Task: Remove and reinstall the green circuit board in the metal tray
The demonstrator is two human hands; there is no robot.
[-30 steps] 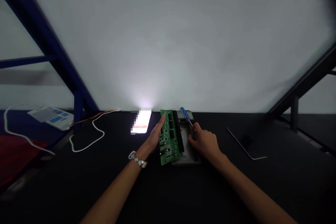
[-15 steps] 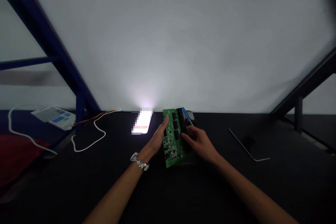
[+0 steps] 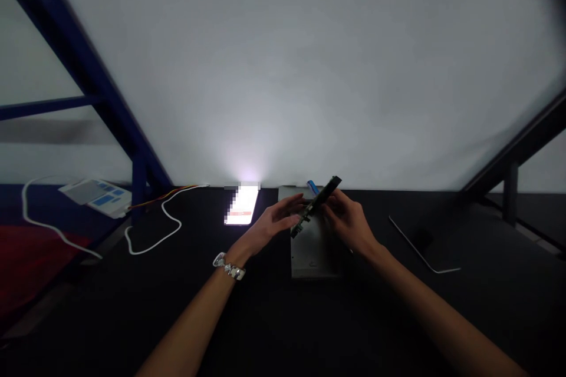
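A green circuit board (image 3: 315,205) is tilted almost edge-on above a flat grey metal panel (image 3: 312,262). My right hand (image 3: 347,219) grips its right side, the fingers partly hidden behind the board. At the lower left edge, my left hand (image 3: 276,221) has its thumb and fingertips against the board, with the fingers fairly straight. A blue-handled screwdriver (image 3: 312,187) shows behind the board; most of its length is hidden, so I cannot tell whether my right hand also holds it.
A lit phone (image 3: 241,206) lies to the left near the wall. Further left are a white cable (image 3: 170,224) and a printed card (image 3: 99,197). On the right, a bent metal rod (image 3: 415,250) rests on the black table (image 3: 265,330). Blue frame posts (image 3: 110,112) stand at the left.
The board has turned from face-up to nearly edge-on, uncovering the grey panel beneath. My left hand has shifted from its left side to its lower edge; my right hand has moved slightly right.
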